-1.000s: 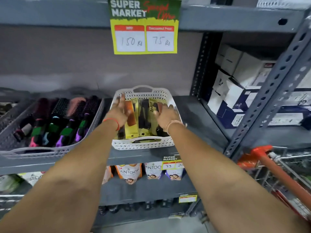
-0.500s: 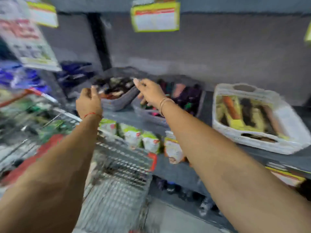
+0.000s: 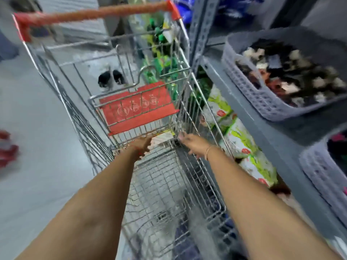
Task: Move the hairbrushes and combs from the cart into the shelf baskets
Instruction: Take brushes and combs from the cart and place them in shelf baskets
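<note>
The view had swung from the white comb basket to the wire cart [image 3: 169, 102]; left hand [image 3: 141, 145] and right hand [image 3: 193, 144], both released and empty, reached toward a packet [image 3: 162, 136] at its far end; another pickup seemed due.

Wire shopping cart [image 3: 169, 184], centre frame: orange handle [image 3: 93, 15] at top, red child-seat flap [image 3: 137, 107] mid-frame. Left hand [image 3: 141, 144] and right hand [image 3: 193, 144], both with fingers spread, reaching inside below the flap. Grey shelf basket [image 3: 262, 102], upper right, contents blurred.
</note>
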